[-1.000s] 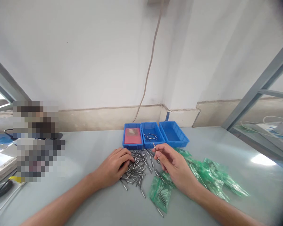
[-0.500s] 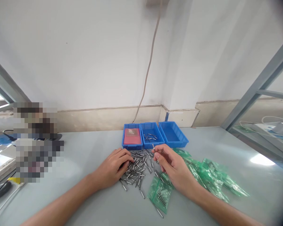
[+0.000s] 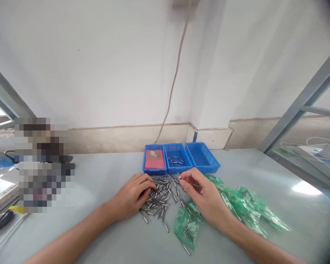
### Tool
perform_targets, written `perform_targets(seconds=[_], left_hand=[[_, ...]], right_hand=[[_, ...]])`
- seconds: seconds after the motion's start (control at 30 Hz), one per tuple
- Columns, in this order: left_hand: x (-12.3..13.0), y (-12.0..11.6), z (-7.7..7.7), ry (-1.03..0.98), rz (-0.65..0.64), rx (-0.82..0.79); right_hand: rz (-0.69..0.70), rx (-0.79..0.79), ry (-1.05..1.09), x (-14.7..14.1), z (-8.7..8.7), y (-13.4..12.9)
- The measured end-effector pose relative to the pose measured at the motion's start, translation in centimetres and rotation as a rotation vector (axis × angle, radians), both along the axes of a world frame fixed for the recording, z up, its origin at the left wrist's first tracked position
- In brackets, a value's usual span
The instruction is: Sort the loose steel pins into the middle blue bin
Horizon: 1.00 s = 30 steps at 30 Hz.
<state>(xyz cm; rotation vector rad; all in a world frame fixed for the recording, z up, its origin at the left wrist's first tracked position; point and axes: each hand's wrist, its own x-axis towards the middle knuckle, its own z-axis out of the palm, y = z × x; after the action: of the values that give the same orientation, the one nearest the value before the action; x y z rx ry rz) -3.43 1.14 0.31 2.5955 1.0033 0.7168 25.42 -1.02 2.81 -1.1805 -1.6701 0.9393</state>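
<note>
A loose pile of metal pins (image 3: 161, 198) lies on the grey table. My left hand (image 3: 133, 194) rests at the pile's left edge with its fingers curled; whether anything is between them is hidden. Right of the pile, my right hand (image 3: 199, 187) pinches a small metal pin (image 3: 179, 176) between thumb and forefinger, its tip showing. Below that hand lies a green plastic bag (image 3: 186, 228) with pins inside, and one loose pin (image 3: 186, 249) sits under it. Several more green bags (image 3: 244, 207) spread out to the right.
Three blue bins stand behind the pile: the left bin (image 3: 154, 171) holds a pink sheet, the middle bin (image 3: 178, 169) a few pins, the right bin (image 3: 202, 157) nothing visible. A black mouse (image 3: 1, 222) and cables are at the far left.
The pin in my right hand has turned, and less of it shows past the fingertips. My left hand has stayed in place.
</note>
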Motion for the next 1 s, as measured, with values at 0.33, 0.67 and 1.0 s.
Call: perform_targets(seconds=[0.33,0.67,1.0], left_hand=[[-0.05,-0.05,0.15,0.001,0.001,0.001],[-0.02,-0.02,0.06,-0.003,0.001,0.009],[-0.05,0.05,0.14,0.007,0.005,0.005]], right_hand=[[0.013,-0.066,0.006,-0.05,0.13,-0.11],[-0.016,-0.026,-0.006,-0.11,0.12,0.05],[-0.009,-0.088,0.074,-0.05,-0.08,0.09]])
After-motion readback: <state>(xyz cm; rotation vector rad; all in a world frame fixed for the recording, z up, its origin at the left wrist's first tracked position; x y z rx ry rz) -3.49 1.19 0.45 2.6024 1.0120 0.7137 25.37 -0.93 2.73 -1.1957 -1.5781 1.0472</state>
